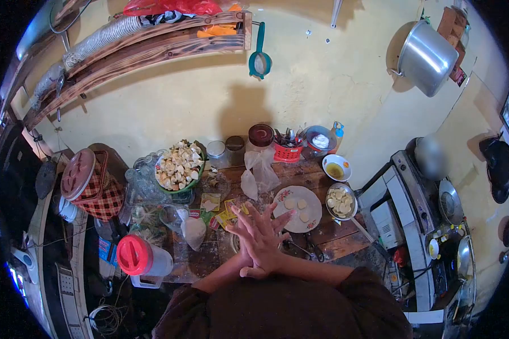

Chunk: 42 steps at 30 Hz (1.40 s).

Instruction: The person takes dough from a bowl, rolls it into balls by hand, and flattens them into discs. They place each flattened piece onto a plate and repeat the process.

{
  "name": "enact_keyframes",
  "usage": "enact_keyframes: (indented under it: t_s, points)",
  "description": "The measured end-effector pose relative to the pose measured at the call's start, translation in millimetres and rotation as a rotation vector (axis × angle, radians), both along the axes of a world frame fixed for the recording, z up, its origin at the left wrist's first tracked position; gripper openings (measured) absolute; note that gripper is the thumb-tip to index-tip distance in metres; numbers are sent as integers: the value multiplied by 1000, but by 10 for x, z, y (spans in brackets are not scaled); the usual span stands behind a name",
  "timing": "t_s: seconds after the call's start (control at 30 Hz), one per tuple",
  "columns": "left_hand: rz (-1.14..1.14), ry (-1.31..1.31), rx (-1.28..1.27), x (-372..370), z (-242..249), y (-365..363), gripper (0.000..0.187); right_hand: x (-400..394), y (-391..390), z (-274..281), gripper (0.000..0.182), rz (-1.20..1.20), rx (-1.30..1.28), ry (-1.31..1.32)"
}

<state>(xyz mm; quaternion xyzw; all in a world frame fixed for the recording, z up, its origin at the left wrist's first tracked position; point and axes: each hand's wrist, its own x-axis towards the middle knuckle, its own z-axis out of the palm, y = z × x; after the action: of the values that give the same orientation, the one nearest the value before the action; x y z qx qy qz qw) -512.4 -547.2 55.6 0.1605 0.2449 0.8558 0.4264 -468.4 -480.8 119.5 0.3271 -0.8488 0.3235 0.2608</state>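
My right hand [264, 243] lies crosswise over my left hand [245, 254], palms facing and fingers stretched and spread. Whether anything is between the palms is hidden. Below them a round container [235, 242] is mostly covered by the hands. Just beyond, to the right, a white plate [281, 219] with a floral rim carries several flat, pale round pieces [302, 204]. A pan [350, 213] of pale sliced pieces [340, 201] stands farther right. Yellow packets [228, 210] lie close to my fingertips on the left, near a plastic bag of white powder [194, 233].
A green basket [199, 179] heaped with pale chunks stands back left, a red-lidded jug [152, 261] front left. Behind are jars [234, 148], a red utensil basket [288, 153] and a bowl of yellow liquid [336, 169]. The stove [404, 169] is at right.
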Motion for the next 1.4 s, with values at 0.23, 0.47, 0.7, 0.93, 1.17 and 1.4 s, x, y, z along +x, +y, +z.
enact_keyframes:
  t_s: [0.23,0.47,0.7,0.93,1.17,1.4]
  points:
    - [-37,-292,173,-11,383,-100,100,-209,76,-19,99,232,-465,-169]
    - [342,-19,53,56,332,-36,91,-139,204,220,123,563,-1212,-566]
    - [853,1412,-632,44,704,-238,60,-77,402,274,120,620,-1540,-665]
    - [698,1658,-767,96,727,-266,49,-73,504,186,117,468,-1536,-615]
    - [627,1549,-599,38,750,-298,43,-109,483,14,118,842,-1516,-490]
    - [576,1590,-611,18,718,-328,36,-61,400,126,117,349,-1414,-581]
